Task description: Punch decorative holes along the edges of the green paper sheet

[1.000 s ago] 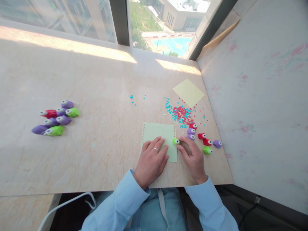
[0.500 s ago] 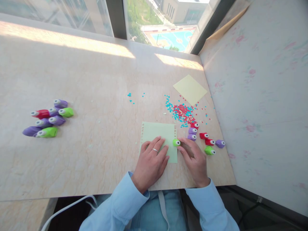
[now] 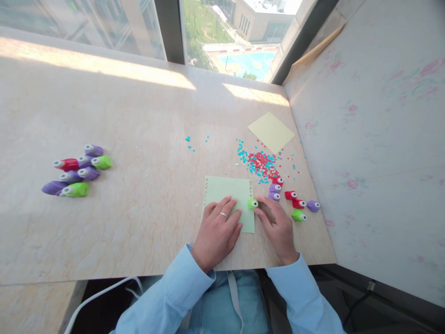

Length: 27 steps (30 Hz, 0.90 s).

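Note:
A pale green sheet of paper (image 3: pixel 227 185) lies near the table's front edge, with small punched shapes along its left edge and the upper part of its right edge. Flat on the sheet rests my left hand (image 3: pixel 217 229), fingers stretched out, a ring on one of them. My right hand (image 3: pixel 276 227) pinches a small green craft punch (image 3: pixel 252 203) between thumb and fingers at the sheet's right edge. Just beyond that hand stand two purple punches (image 3: pixel 275 188) and a red punch (image 3: pixel 277 180).
Red and blue paper confetti (image 3: pixel 260 164) is heaped behind the punches. A pale yellow sheet (image 3: pixel 271 132) lies near the wall (image 3: pixel 365 148). Further punches stand at right, including a green one (image 3: pixel 299 215); several more, with a red one (image 3: pixel 66 164), are grouped far left.
The whole view has shifted slightly. Both hands keep their places on the sheet, and the green craft punch stays at its right edge.

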Motion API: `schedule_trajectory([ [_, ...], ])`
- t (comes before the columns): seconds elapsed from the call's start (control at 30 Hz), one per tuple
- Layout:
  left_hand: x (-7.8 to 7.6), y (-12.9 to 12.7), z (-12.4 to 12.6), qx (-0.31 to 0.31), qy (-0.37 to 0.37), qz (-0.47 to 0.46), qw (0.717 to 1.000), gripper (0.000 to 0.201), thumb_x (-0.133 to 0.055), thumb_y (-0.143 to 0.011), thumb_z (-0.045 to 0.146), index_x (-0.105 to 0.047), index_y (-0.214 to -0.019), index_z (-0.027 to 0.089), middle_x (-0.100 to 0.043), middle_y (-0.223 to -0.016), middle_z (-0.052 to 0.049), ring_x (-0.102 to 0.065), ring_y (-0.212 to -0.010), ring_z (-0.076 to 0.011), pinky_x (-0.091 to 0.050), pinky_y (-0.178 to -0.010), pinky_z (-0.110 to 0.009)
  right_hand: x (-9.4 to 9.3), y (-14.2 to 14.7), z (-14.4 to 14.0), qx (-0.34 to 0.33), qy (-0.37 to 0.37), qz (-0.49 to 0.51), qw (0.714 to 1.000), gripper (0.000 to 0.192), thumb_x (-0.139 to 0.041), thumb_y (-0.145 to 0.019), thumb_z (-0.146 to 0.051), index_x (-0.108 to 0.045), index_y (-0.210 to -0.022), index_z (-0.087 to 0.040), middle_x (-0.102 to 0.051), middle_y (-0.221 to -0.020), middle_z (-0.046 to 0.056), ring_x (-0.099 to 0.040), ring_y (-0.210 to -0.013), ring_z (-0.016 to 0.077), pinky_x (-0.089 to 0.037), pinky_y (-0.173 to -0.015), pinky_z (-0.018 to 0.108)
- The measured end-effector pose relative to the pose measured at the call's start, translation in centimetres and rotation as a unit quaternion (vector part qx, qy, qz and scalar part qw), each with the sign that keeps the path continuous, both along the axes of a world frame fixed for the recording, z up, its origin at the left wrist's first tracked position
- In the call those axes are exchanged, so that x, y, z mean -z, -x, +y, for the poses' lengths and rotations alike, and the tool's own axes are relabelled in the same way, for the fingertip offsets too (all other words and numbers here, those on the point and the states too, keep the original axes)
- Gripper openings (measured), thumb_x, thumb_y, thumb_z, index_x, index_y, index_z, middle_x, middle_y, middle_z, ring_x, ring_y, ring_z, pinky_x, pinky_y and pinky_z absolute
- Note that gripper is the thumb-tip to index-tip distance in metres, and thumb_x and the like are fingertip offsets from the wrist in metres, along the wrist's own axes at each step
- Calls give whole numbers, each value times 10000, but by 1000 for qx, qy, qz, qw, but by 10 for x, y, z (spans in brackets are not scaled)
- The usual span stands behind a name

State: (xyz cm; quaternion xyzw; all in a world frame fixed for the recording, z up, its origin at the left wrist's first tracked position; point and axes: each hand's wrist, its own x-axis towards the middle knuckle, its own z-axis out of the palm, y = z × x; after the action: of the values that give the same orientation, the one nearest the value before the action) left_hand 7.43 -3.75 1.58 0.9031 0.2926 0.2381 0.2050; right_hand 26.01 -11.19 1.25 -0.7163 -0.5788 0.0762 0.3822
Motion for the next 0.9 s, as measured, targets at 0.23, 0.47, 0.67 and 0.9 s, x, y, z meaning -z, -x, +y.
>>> schedule_trajectory([
  [0.23, 0, 0, 0, -1, 0, -6, 1000, 211, -537, -954, 244, -633, -1128, 173, -607, -1351, -120, -496, -1326, -289, -391, -991, -459, 0, 0, 1, -4, -4, -3, 1000, 272, -612, -933, -208, -629, -1201, -246, -706, -1118, 58, -669, -1026, 198, -549, -912, 369],
  [0.47, 0, 0, 0, -1, -1, -6, 1000, 215, -530, -958, 246, -635, -1130, 171, -607, -1351, -123, -499, -1323, -290, -392, -987, -460, 0, 0, 1, 4, -1, -2, 1000, 262, -611, -936, -224, -632, -1196, -238, -708, -1116, 61, -668, -1029, 196, -548, -913, 362],
  [0.67, -1, 0, 0, 1, -1, 0, 1000, 219, -538, -952, 246, -641, -1132, 175, -605, -1353, -125, -494, -1328, -291, -396, -990, -463, -2, 1, 2, 8, -1, 5, 1000, 255, -599, -941, -265, -650, -1190, -242, -716, -1112, 66, -675, -1027, 213, -554, -913, 391],
  [0.9, 0, 0, 0, 0, 3, 2, 1000, 227, -535, -953, 251, -641, -1139, 177, -601, -1357, -127, -491, -1329, -289, -399, -993, -470, -1, 0, -1, 40, 21, 90, 995, 305, -658, -898, -336, -657, -1187, -237, -711, -1154, 84, -673, -1061, 242, -536, -967, 460],
])
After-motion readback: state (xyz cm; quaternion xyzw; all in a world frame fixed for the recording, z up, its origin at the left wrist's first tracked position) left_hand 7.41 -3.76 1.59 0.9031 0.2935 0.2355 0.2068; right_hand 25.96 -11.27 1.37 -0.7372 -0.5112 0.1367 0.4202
